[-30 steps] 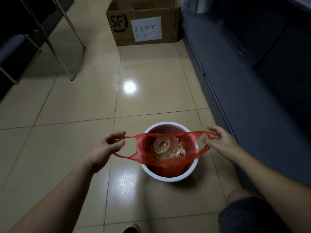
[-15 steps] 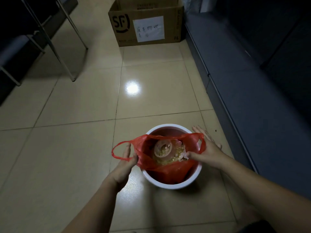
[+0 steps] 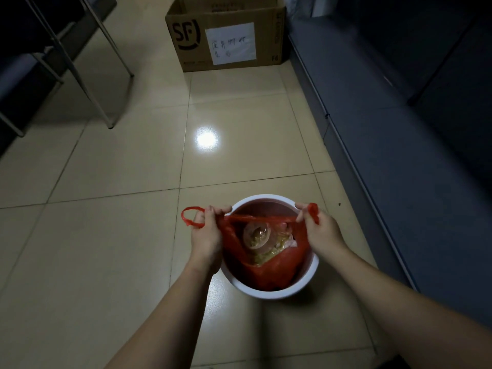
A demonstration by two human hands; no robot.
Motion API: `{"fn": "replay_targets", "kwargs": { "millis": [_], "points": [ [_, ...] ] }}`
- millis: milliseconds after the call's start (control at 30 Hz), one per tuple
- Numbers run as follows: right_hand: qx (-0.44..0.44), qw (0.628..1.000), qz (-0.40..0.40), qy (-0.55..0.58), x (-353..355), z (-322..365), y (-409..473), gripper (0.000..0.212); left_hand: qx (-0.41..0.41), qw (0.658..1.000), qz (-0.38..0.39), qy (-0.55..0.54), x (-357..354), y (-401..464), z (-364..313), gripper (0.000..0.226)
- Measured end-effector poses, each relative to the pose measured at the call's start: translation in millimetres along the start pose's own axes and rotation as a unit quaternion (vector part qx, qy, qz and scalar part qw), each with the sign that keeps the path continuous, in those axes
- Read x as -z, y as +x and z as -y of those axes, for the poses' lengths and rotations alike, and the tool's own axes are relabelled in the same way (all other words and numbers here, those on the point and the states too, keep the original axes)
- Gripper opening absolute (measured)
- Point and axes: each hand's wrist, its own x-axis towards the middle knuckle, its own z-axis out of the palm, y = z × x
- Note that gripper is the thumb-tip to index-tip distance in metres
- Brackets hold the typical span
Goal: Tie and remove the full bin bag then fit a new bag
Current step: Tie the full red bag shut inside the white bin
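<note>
I am looking down at a white round bin [image 3: 269, 293] that sits on the shiny tan floor [image 3: 106, 235]. Inside the bin is a red bag [image 3: 271, 270], and it is full of trash. I can see a round see-through cup lid [image 3: 257, 235] and some yellow scraps on top. My left hand [image 3: 206, 235] is at the left edge of the bin. Its fingers are closed tight on one red handle, and the loop of that handle [image 3: 190, 217] sticks out to the left past my fingers. My right hand [image 3: 320, 230] is at the right edge of the bin. It pinches the other red handle, and a bit of red plastic [image 3: 314, 210] pokes up above my thumb. A thin strip of the bag is pulled straight across the top of the bin between my two hands. The bag is still down in the bin. Far off on the floor there is a brown cardboard box [image 3: 226, 38] with a white paper stuck on it. A dark gray cabinet [image 3: 399, 129] runs along the right side. Thin metal legs of a chair [image 3: 80, 75] stand at the top left. A bright spot of light [image 3: 207, 139] shines on the floor tiles.
</note>
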Motion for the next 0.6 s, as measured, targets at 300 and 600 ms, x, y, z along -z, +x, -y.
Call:
{"fn": "replay_targets", "kwargs": {
  "millis": [300, 600],
  "points": [
    [-0.046, 0.994, -0.067, 0.072, -14.2, 8.0, -3.9, 0.031, -0.011, 0.988, 0.121, 0.098, -5.9, 1.2, 0.3, 0.022],
    [0.014, 0.999, -0.009, -0.046, -25.1, 27.7, -4.5, 0.030, -0.081, 0.892, 0.295, 0.333, -12.9, -8.4, -20.3, 0.028]
  ]
}}
